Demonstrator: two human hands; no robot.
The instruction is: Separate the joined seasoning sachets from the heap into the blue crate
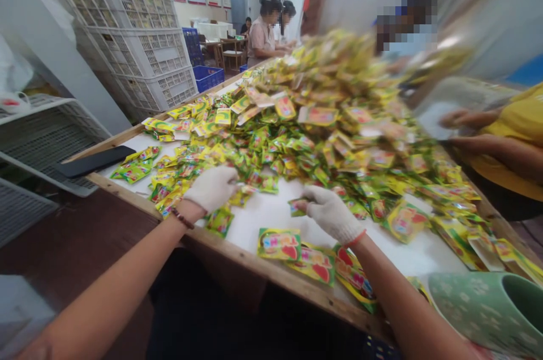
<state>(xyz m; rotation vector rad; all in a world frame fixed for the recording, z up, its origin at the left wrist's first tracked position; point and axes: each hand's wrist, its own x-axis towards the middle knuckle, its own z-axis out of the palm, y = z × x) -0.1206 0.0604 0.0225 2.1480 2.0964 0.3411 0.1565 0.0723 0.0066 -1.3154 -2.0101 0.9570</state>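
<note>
My left hand, in a white knit glove, is closed low over the near edge of the packet pile. Its fingertips are blurred, and I cannot make out what is in them. In my gloved right hand, a small green packet is pinched between thumb and fingers over a bare white patch of the tabletop. Just below lie flat yellow-green boxes, a left one overlapping a middle one. Another box is partly under my right forearm. Small shiny green packets spread in front of both hands.
A high heap of yellow boxes covers the table's far part. A wooden rim edges the table. A black phone lies at the left corner, a green flowered mug at right. White crates stand left. Co-workers sit around.
</note>
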